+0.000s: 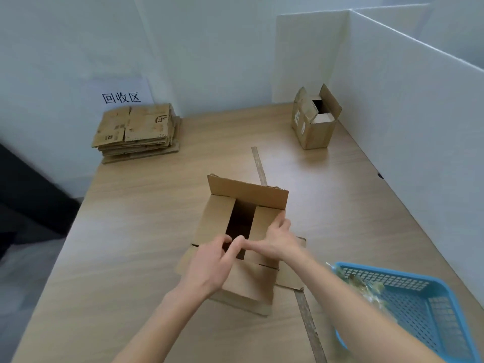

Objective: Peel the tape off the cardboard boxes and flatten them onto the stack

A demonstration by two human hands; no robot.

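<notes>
1. Box (243, 231) sits mid-surface, dead ahead, top open, long axis running away from the person.
2. Left hand (212, 260) and right hand (275, 242) both curl on its near flaps.
3. Stack (136, 132) lies far left; left hand nearer.

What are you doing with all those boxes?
A person is taking apart an open cardboard box on the table. Both hands, left hand and right hand, are at its flaps. A stack of flattened boxes waits at the back, and another open box stands farther away.
</notes>
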